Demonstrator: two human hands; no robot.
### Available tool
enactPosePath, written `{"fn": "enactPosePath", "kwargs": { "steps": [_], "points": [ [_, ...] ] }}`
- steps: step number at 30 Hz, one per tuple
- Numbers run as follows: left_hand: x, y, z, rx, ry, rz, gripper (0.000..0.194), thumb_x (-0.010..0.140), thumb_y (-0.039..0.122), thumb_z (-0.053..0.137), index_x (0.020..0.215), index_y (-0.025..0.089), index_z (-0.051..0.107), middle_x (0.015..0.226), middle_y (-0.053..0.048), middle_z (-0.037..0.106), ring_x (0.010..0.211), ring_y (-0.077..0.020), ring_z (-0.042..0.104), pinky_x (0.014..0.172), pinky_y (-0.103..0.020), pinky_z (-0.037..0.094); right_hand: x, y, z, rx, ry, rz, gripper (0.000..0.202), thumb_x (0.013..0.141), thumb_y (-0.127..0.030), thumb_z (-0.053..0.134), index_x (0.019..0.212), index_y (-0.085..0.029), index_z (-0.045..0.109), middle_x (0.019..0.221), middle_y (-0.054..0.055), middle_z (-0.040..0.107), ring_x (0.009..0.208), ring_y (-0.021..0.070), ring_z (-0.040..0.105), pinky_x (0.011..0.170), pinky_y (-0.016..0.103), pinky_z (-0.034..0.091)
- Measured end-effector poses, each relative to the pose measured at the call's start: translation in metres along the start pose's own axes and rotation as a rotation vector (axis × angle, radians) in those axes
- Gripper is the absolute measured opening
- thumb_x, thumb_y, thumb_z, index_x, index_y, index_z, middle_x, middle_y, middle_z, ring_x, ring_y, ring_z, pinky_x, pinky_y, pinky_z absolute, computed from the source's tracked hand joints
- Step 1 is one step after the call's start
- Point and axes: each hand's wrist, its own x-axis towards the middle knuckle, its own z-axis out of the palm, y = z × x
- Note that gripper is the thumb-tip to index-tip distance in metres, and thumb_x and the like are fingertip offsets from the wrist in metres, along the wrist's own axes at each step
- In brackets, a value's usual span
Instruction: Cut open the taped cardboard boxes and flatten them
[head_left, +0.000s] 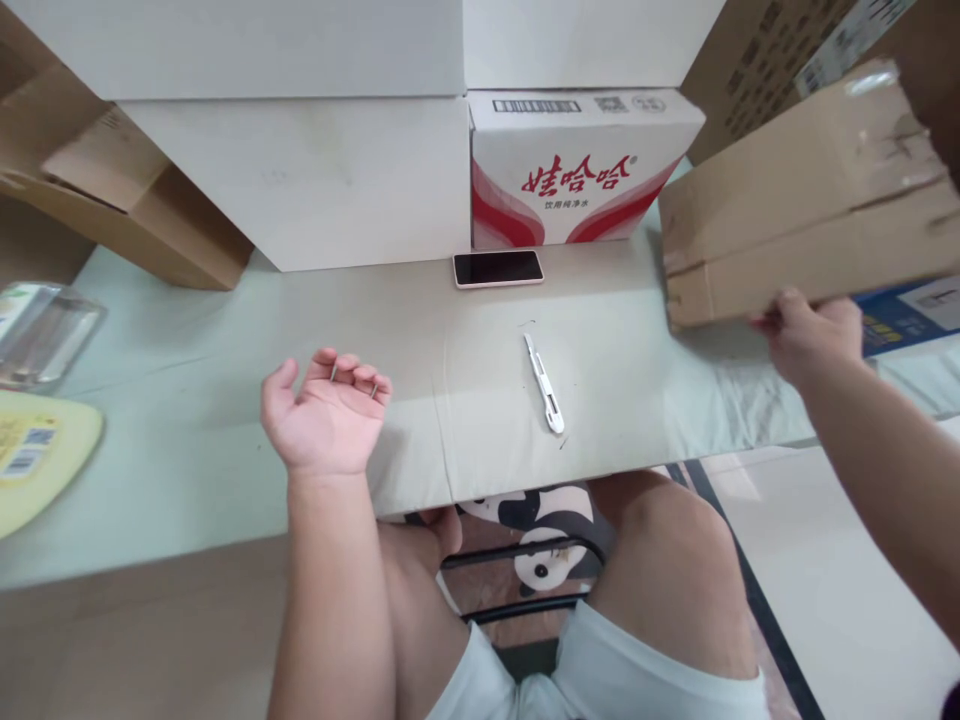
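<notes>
My left hand (330, 415) hovers palm up over the left part of the cloth-covered table, fingers loosely curled and apart, with nothing in it. On the right, my right hand (814, 335) has its fingers closed at the lower edge of a brown cardboard box (795, 185); its fingertips are partly hidden. The box sits tilted, its taped end towards the upper right. Under it and beside my right hand shows a blue printed package (911, 318). Between my hands lies a white utility knife (544, 383).
A phone (498, 269) lies before a red-and-white water carton (581, 170) and large white boxes (360, 180). Open cardboard (172, 220) stands at left, near a clear plastic bottle (52, 335) and a yellow labelled container (49, 450). The table's front edge runs above my knees.
</notes>
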Motion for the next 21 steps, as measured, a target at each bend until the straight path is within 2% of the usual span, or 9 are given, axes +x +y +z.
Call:
{"fn": "enactPosePath", "kwargs": {
  "steps": [2,5,8,12,14,17,21],
  "points": [
    [0.001,0.0,0.001,0.0,0.001,0.0,0.031,0.088,0.048,0.047,0.076,0.022,0.056,0.063,0.001,0.058,0.052,-0.0116,0.059,0.054,-0.028,0.054,0.027,-0.01,0.03,0.013,-0.156,-0.011,0.026,0.082,-0.042,0.071,0.074,-0.028,0.051,0.081,0.004,0.062,0.091,0.0254,0.071,0.078,0.047,0.057],
    [0.003,0.003,0.001,-0.008,0.012,0.009,0.034,0.09,0.049,0.043,0.075,0.022,0.055,0.063,0.0,0.057,0.052,-0.0113,0.058,0.053,-0.027,0.053,0.037,-0.012,0.068,0.002,-0.37,0.013,0.019,0.084,-0.038,0.072,0.081,-0.027,0.057,0.087,0.005,0.07,0.095,0.0246,0.072,0.082,0.046,0.059],
    [0.003,0.008,0.0,-0.02,0.014,0.014,0.036,0.093,0.05,0.04,0.075,0.022,0.055,0.062,-0.001,0.057,0.052,-0.0113,0.057,0.054,-0.027,0.052,0.014,0.0,0.086,-0.06,-0.505,0.061,0.016,0.078,-0.029,0.08,0.085,-0.024,0.066,0.085,0.006,0.073,0.088,0.0225,0.071,0.087,0.044,0.059],
    [0.002,0.015,-0.005,-0.046,-0.03,0.016,0.035,0.092,0.05,0.044,0.075,0.022,0.055,0.063,0.0,0.057,0.053,-0.0109,0.056,0.056,-0.026,0.053,-0.032,0.006,0.087,-0.268,-0.648,0.021,0.02,0.079,-0.03,0.08,0.095,-0.021,0.074,0.098,0.008,0.078,0.096,0.0226,0.071,0.102,0.046,0.053],
    [0.001,0.017,-0.01,-0.054,-0.063,0.016,0.034,0.091,0.051,0.047,0.075,0.023,0.056,0.064,0.0,0.058,0.054,-0.0109,0.057,0.058,-0.025,0.054,-0.049,-0.003,0.085,-0.348,-0.674,-0.04,0.022,0.08,-0.035,0.079,0.097,-0.022,0.074,0.102,0.008,0.078,0.099,0.0223,0.071,0.104,0.046,0.052],
    [-0.001,0.022,-0.02,-0.084,-0.095,0.051,0.033,0.088,0.051,0.052,0.074,0.022,0.059,0.071,-0.002,0.065,0.061,-0.0128,0.062,0.061,-0.027,0.055,-0.068,-0.026,0.088,-0.422,-0.711,-0.108,0.027,0.081,-0.039,0.077,0.101,-0.022,0.074,0.105,0.008,0.079,0.093,0.0207,0.071,0.098,0.044,0.054],
    [-0.004,0.032,-0.031,-0.183,-0.073,0.09,0.031,0.085,0.047,0.054,0.075,0.02,0.064,0.087,-0.004,0.074,0.068,-0.0135,0.067,0.06,-0.026,0.055,-0.095,-0.06,0.113,-0.48,-0.804,-0.247,0.027,0.084,-0.037,0.071,0.105,-0.021,0.074,0.107,0.008,0.08,0.087,0.0187,0.069,0.089,0.041,0.056]
  ]
}}
